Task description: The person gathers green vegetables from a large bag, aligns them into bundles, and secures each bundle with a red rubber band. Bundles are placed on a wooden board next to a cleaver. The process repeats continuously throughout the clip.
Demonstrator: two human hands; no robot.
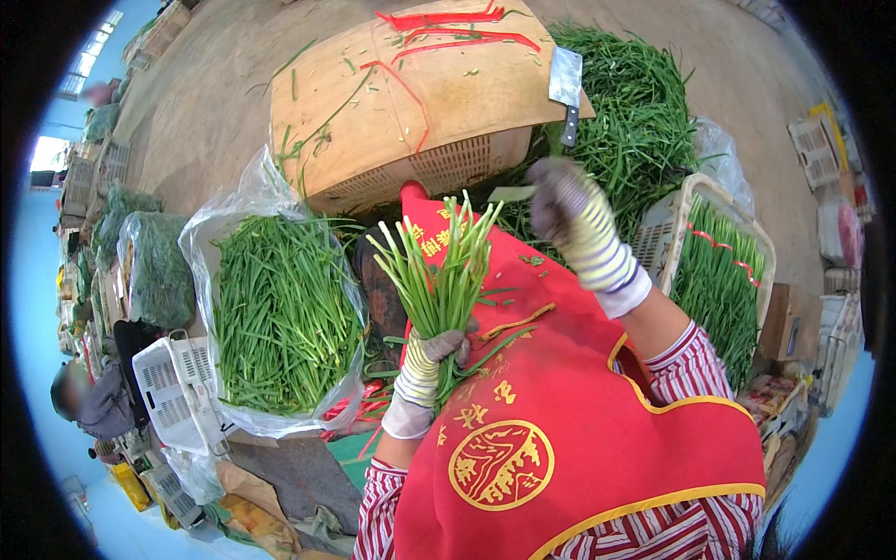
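My left hand [439, 350], in a striped knit glove with a grey palm, grips a bunch of garlic chives [441, 287] over my red apron [602, 420]. The pale cut ends fan upward and the leaves run down beneath the hand. My right hand [560, 199], gloved alike, is raised to the right of the bunch, apart from it. Motion blurs its fingers, so I cannot tell whether anything is in them. Just beyond it lies a cleaver [565, 87] on the right edge of a wooden board [462, 91]. Loose chive bits and a brown strip [518, 322] rest on the apron.
Left stands a plastic-lined container of loose chives [287, 315], beside a white crate [171, 392]. A heap of chives [630, 105] lies right of the board. A crate [766, 245] holds chives tied with red tape. Red ties [448, 17] lie on the board. A person [105, 399] sits far left.
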